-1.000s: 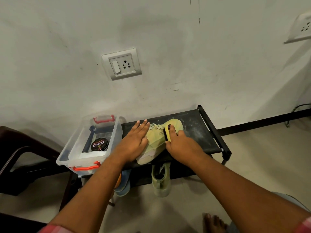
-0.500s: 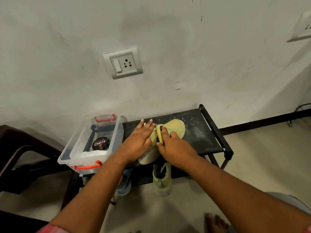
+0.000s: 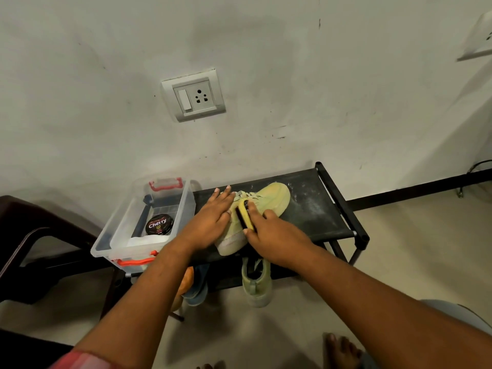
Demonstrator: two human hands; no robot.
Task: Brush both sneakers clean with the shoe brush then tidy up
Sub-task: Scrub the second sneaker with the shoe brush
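A pale green sneaker (image 3: 271, 199) lies on the top shelf of the black shoe rack (image 3: 316, 211), toe pointing to the back right. My left hand (image 3: 213, 222) rests flat on the sneaker's left side with straight fingers. My right hand (image 3: 271, 233) grips the yellow shoe brush (image 3: 243, 213), whose dark bristles press against the sneaker's middle near the laces. The second pale green sneaker (image 3: 257, 283) stands on the lower shelf, heel towards me.
A clear plastic box (image 3: 119, 235) with orange-red handles sits at the rack's left end, holding a black Cherry polish tin (image 3: 159, 224) and a white cloth. A blue shoe (image 3: 198, 286) sits on the lower shelf. A dark chair (image 3: 32, 243) stands left. My bare feet show below.
My right hand has moved the brush left and back along the sneaker, from the toe side to the lace area. My left hand stays flat on the shoe.
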